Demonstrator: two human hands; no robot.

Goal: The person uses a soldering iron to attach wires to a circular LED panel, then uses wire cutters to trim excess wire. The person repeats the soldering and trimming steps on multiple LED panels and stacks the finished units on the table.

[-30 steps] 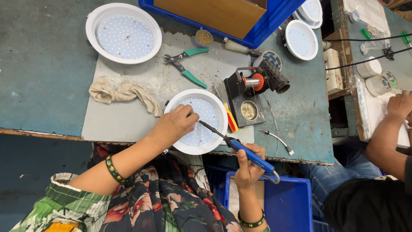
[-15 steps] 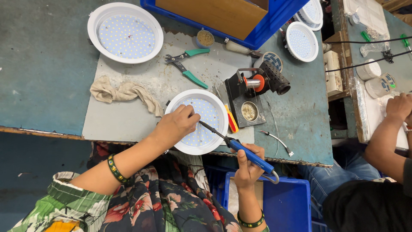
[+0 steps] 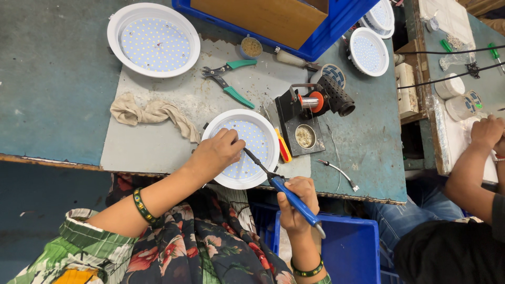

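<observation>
Looking down, I see the bench (image 3: 47, 89) first, blue-green and worn, with a grey mat (image 3: 158, 142) laid across its middle. Behind that sits a blue crate (image 3: 315, 39) holding a brown box. At far left rests a big round LED lamp (image 3: 153, 40), white rim, face up; two smaller ones lie past the crate. A second lamp (image 3: 258, 139) lies at the mat's near edge, just in front of me. My left hand (image 3: 215, 155) rests on its face, fingers curled together and pressing down on the LED board; whether they pinch anything I cannot tell. My right hand (image 3: 297, 202) is wrapped tight around the blue handle of a soldering iron (image 3: 286, 192), whose dark tip reaches up-left onto the board beside my left fingertips. Right of the lamp stands a black iron stand (image 3: 310, 113) with a solder spool and a small tin. A crumpled rag (image 3: 152, 113) lies left of the lamp, green-handled pliers (image 3: 231, 79) behind it. A co-worker's hand (image 3: 486, 131) rests on the next table, well apart.
</observation>
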